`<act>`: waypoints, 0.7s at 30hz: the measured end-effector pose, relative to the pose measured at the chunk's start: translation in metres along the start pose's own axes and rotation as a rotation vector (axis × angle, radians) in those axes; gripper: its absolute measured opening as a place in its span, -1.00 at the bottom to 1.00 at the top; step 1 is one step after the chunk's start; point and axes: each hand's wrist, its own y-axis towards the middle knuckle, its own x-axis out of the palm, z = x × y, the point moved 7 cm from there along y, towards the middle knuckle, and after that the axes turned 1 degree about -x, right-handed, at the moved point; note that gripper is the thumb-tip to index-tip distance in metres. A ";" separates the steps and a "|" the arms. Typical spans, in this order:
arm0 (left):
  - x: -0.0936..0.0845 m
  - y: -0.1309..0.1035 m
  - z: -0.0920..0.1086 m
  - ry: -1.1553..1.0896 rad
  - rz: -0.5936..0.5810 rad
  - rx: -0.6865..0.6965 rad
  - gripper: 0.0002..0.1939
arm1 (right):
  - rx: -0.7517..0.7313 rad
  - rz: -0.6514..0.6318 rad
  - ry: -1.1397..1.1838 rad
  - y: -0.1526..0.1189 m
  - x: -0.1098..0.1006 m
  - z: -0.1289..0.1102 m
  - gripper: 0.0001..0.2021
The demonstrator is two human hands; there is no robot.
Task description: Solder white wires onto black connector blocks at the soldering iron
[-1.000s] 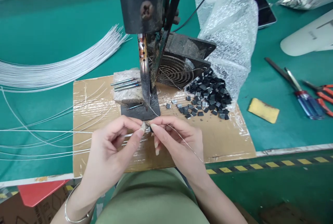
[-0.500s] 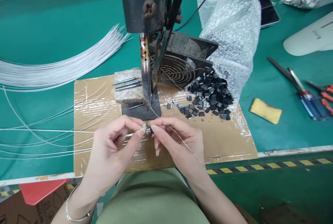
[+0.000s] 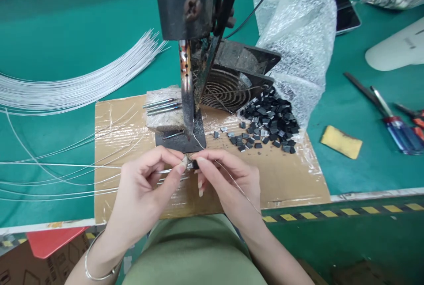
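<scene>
Just below the tip of a soldering iron [image 3: 187, 99], my two hands nearly meet over the cardboard [image 3: 281, 179]. My left hand [image 3: 149, 179] pinches a thin white wire [image 3: 106, 167] that runs in from the left. Between the fingertips sits a small black component [image 3: 195, 165] with metal legs, at the thumb of my right hand [image 3: 228, 179]. A thin solder wire [image 3: 238, 186] passes through my right hand, its free end curving up beside the iron tip. The exact contact at the fingertips is partly hidden.
A fan [image 3: 225, 90] stands behind the iron, beside a pile of black components [image 3: 271, 115]. White wires [image 3: 82, 88] lie at the left. Bubble wrap [image 3: 298, 37], a yellow sponge [image 3: 341, 142] and a screwdriver [image 3: 400, 134] are at the right.
The view has shifted slightly. The black component shows more between my fingertips, and the solder's free end sits nearer the iron tip. Both hands keep their pinches.
</scene>
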 end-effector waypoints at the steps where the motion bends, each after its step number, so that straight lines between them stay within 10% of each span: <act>1: -0.001 0.000 0.000 0.010 0.008 0.005 -0.87 | -0.032 0.004 -0.031 -0.001 -0.002 0.000 -0.80; 8: -0.003 0.004 -0.001 0.043 0.060 0.004 -0.87 | -0.269 0.082 -0.264 -0.009 -0.020 -0.010 -0.69; 21: -0.004 0.011 0.002 0.033 0.077 0.033 -0.87 | -0.236 0.060 -0.481 -0.013 -0.021 -0.020 -0.90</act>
